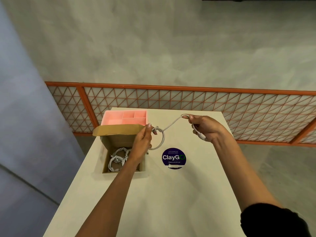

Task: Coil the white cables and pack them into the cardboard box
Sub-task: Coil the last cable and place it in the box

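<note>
Coiling step, mid-tie: left hand [142, 141] w/ grip pinched on the cable [172, 124] at its loop and knot, above the bench [153, 202] beside the box [109, 144]. Right hand [205, 128] closed on the free end. Next, prob.: cinch the wrap, drop coil into box w/ the other coils [118, 158].

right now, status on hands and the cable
Left hand pinching white cable at its wrapped loop. Right hand holding the free end. Coiled cables already in cardboard box. Nothing blocking.
</note>
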